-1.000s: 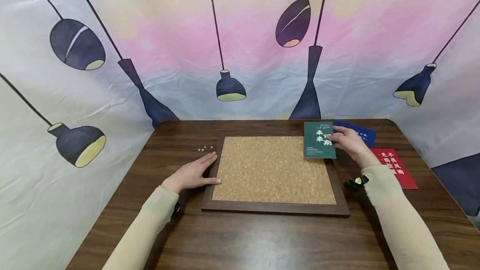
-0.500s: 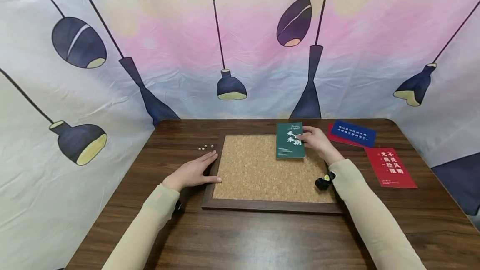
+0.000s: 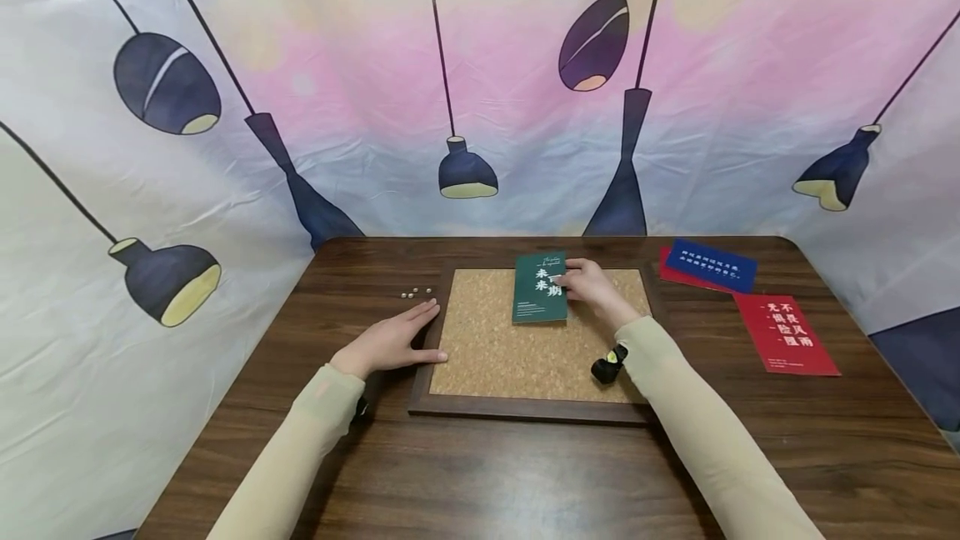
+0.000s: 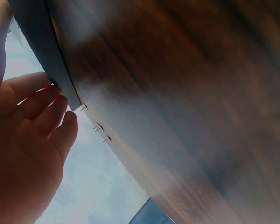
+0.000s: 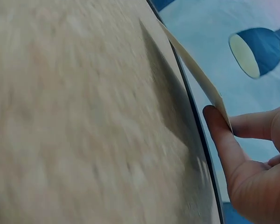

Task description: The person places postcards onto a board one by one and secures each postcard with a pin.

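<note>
A green card (image 3: 534,294) with white characters is pinched at its right edge by my right hand (image 3: 592,286), above the cork board (image 3: 487,357) with its brown frame. In the right wrist view the thumb (image 5: 221,135) and fingers grip the card (image 5: 196,70) edge-on, and its shadow falls on the cork. My left hand (image 3: 390,340) rests against the board's left frame, fingers extended. The left wrist view shows that hand (image 4: 32,126) with its fingertips at the dark frame edge (image 4: 51,51).
Several small push pins (image 3: 415,293) lie left of the board, points up in the left wrist view. To the right are a blue card (image 3: 712,265) overlapping a red one (image 3: 686,275), and another red card (image 3: 791,336). A patterned cloth (image 3: 375,90) hangs behind the table.
My right hand has carried the green card leftward, from the board's right end to near its upper middle. My left hand has stayed at the left frame.
</note>
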Demonstrator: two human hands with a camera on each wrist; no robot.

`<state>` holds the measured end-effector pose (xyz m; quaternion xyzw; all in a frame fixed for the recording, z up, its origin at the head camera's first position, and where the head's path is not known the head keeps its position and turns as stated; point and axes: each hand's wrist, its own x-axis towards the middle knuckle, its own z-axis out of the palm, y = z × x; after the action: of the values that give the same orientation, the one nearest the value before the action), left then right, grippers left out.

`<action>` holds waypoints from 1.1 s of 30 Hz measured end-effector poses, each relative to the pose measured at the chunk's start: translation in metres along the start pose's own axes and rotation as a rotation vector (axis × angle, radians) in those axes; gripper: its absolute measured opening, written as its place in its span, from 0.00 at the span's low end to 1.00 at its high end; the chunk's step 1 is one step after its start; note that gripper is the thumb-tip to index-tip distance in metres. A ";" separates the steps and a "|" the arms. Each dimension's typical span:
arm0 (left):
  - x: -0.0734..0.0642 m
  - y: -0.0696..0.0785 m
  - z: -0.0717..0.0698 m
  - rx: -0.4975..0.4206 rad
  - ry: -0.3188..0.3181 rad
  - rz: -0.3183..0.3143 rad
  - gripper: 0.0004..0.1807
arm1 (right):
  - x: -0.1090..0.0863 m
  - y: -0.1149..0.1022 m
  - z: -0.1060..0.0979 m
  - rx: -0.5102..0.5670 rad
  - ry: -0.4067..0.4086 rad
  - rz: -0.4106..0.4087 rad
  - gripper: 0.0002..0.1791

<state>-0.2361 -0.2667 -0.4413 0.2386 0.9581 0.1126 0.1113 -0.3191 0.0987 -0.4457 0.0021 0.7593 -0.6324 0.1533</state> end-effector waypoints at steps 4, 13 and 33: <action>-0.001 0.002 -0.001 -0.009 -0.010 -0.009 0.56 | 0.005 -0.003 0.015 0.009 -0.004 0.018 0.36; 0.002 0.004 -0.002 0.017 -0.017 -0.008 0.55 | 0.012 -0.014 0.041 -0.006 -0.028 0.030 0.36; 0.003 0.008 -0.006 0.060 -0.037 -0.028 0.56 | 0.016 -0.015 0.084 -0.094 -0.048 0.047 0.36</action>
<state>-0.2369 -0.2596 -0.4342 0.2304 0.9621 0.0780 0.1232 -0.3178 0.0124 -0.4478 -0.0024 0.7840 -0.5921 0.1865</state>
